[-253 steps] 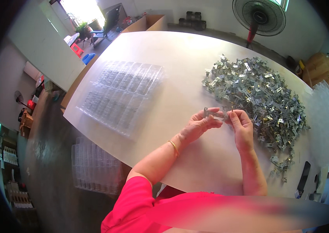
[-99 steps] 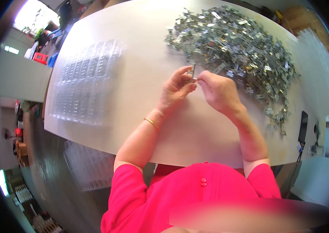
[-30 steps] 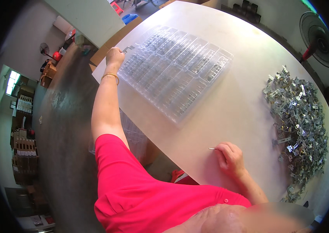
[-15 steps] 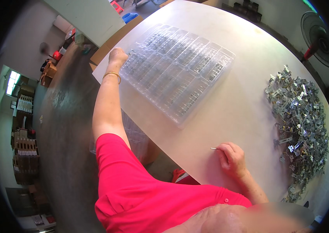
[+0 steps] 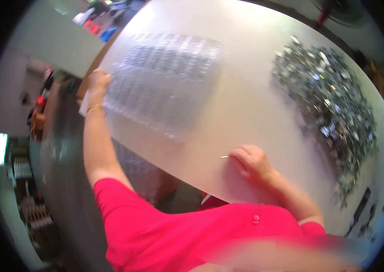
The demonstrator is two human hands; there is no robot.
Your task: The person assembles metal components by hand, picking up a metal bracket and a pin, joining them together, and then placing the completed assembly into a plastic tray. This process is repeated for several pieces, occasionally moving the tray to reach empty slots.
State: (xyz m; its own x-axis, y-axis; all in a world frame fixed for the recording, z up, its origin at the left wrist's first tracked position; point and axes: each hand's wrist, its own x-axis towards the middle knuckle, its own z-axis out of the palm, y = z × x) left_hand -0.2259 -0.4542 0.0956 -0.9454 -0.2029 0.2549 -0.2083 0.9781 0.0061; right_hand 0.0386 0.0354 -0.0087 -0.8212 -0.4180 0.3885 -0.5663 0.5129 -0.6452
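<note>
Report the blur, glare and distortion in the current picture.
Head view: blur smears the metal parts and clear plastic tray; head view: glare whitens the table at its far end; head view: fisheye distortion bows table edges, corners black.

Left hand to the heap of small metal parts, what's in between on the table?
In the head view, a clear compartmented plastic tray comes first after the left hand, then pale tabletop, up to the metal parts.

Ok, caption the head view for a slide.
Left hand beside the clear tray, right hand holding a thin rod, metal parts heaped at right.
</note>
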